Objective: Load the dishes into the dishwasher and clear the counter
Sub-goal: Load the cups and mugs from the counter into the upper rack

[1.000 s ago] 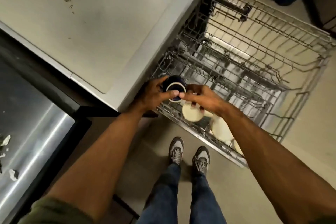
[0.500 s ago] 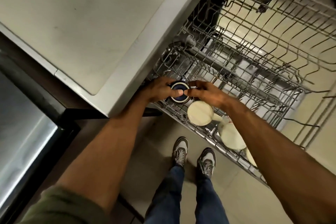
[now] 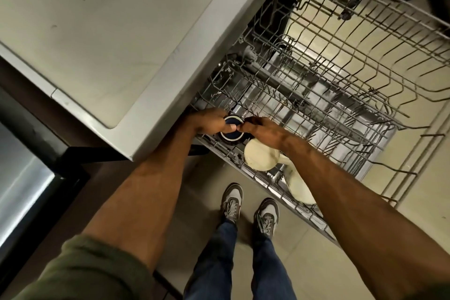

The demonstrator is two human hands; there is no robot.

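A dark blue cup (image 3: pixel 231 134) with a pale ring sits upside down in the near left corner of the lower dishwasher rack (image 3: pixel 316 114). My left hand (image 3: pixel 209 122) grips its left side and my right hand (image 3: pixel 261 126) holds its right side; their fingertips meet over the cup. Beside it in the same rack stand two cream mugs, one (image 3: pixel 260 157) just right of the cup and another (image 3: pixel 300 189) farther along the front edge, partly hidden by my right forearm.
The upper wire rack (image 3: pixel 379 22) is pulled out above and holds nothing. A pale counter (image 3: pixel 109 31) overhangs on the left, with a steel sink (image 3: pixel 19 190) at far left. My feet (image 3: pixel 250 207) stand on the tiled floor below the rack's front edge.
Both hands have lowered the blue cup into the corner of the lower rack. My head has moved closer, so the racks fill more of the view.
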